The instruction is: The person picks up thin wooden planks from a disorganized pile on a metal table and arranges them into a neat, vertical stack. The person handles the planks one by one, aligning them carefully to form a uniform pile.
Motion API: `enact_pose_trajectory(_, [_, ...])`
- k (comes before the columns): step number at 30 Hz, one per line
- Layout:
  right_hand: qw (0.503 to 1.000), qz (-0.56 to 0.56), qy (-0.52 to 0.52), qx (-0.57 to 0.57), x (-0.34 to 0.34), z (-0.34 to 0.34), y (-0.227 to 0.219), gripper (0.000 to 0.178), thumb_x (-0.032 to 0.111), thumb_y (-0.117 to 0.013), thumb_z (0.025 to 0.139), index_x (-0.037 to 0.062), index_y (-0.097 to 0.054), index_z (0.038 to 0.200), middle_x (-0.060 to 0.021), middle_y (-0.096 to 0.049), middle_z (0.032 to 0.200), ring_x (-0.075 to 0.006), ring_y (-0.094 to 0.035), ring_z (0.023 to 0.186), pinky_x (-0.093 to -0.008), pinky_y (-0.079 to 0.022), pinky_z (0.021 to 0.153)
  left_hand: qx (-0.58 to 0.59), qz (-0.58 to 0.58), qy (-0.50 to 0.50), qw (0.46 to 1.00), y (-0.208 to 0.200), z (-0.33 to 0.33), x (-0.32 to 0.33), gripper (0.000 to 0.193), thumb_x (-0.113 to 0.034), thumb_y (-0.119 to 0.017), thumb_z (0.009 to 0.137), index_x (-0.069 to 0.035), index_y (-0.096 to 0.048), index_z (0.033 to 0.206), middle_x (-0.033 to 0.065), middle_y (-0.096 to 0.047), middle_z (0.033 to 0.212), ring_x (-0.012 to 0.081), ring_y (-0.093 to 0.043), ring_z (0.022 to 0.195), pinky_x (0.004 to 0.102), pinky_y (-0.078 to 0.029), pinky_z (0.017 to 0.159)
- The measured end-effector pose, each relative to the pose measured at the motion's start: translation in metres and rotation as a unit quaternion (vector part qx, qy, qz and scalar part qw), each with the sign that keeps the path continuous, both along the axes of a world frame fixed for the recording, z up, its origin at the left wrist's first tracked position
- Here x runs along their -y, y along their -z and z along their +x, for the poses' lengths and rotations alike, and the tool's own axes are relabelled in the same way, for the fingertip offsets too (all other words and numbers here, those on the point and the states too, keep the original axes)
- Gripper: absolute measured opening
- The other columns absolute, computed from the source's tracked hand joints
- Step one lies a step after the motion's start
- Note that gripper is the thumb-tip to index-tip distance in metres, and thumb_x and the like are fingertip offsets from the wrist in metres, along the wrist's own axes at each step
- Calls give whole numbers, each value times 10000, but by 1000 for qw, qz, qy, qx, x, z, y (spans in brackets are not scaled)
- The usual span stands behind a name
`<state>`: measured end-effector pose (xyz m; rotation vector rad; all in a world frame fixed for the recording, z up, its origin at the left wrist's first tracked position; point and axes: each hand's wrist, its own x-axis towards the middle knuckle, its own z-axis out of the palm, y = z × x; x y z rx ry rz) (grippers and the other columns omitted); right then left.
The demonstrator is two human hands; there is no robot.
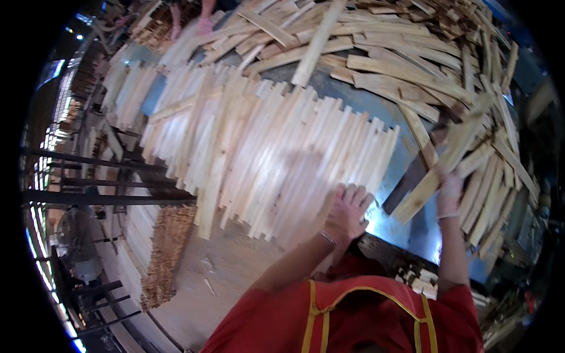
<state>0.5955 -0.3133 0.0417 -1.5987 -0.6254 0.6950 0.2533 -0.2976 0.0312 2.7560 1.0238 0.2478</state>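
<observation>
The left hand lies flat, fingers spread, on the near end of the neat row of pale wooden slats, gripping nothing. The right hand closes around one slat, lifted at a slant. Beyond, a loose pile of slats covers the table.

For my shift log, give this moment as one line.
left hand: flat on row of pale wooden slats | right hand: gripping one long pale wooden slat | blue-grey metal table
</observation>
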Motion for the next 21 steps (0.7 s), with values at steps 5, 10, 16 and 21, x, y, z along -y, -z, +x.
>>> enact_pose_trajectory(5, [941, -280, -162, 96, 104, -153, 43, 726, 347, -747, 993, 3, -486, 1577, -207, -752, 1247, -292, -721, 1142, -421, -550, 1025, 66, -55, -20, 996, 20, -41, 10, 744, -498, -713, 913, -59, -570, 1497, 179, -562, 1497, 370, -467, 1430, 575, -270, 1259])
enact_pose_trajectory(10, [947, -179, -267, -24, 77, -188, 23, 806, 440, -724, 1024, -52, -440, 1595, -205, -698, 1327, -274, -673, 1152, -398, -532, 1042, 123, -174, -195, 957, -8, -166, 65, 695, -360, -761, 919, -25, -579, 1500, 209, -568, 1468, 346, -518, 1401, 505, -345, 1243])
enact_pose_trajectory(16, [965, -202, -110, 129, 49, -190, 32, 776, 365, -764, 1010, -73, -451, 1568, -238, -688, 1358, -305, -670, 1229, -398, -507, 1092, 614, -347, -567, 426, 41, -245, 112, 551, -426, -689, 1046, -66, -618, 1456, 124, -655, 1383, 281, -624, 1251, 430, -530, 1038])
enact_pose_trajectory(21, [984, -132, -52, 104, 12, -182, 38, 801, 346, -767, 1000, -9, -423, 1630, -235, -598, 1561, -336, -584, 1438, -384, -461, 1164, 579, -531, -567, 248, 19, -179, 99, 448, -543, -597, 1071, -125, -718, 1177, 71, -763, 1071, 267, -713, 1007, 408, -579, 924])
